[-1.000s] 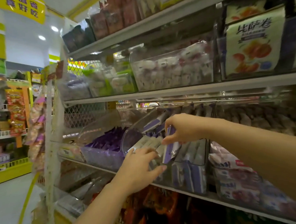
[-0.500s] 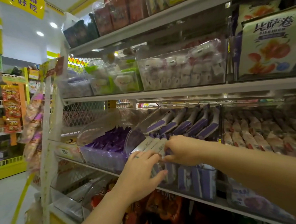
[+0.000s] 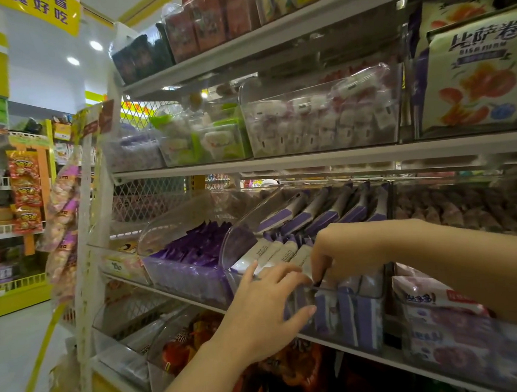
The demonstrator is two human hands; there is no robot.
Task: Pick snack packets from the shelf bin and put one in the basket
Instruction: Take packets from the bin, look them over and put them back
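The fingers (image 3: 318,267) of our right hand (image 3: 354,249) are curled downward and bunched together. Their tips are sunk among the slim white-and-purple snack packets (image 3: 285,253) that stand in rows inside the clear plastic shelf bin (image 3: 364,319). We cannot tell whether those tips actually pinch a packet, since the knuckles cover them.

The fingers (image 3: 281,275) of our left hand (image 3: 264,311) lie nearly straight and slightly spread across the bin's front rim, touching the tops of the nearest packets. The thumb (image 3: 303,312) presses flat against the outside of the clear front wall.

The packets fill the bin from front to back, the rear ones leaning backward. Just left of it sits another clear plastic bin of dark purple wrappers (image 3: 191,256). Just right sits a clear bin of white-and-purple pouches with red print (image 3: 436,302). All three rest on a grey metal shelf board (image 3: 394,357).

Above, a second grey shelf (image 3: 309,160) carries a clear tub of small white wrapped sweets (image 3: 322,117) and a large cream bag printed with orange rolls (image 3: 472,73). A yellow hanging sign (image 3: 44,12) shows at the upper left.
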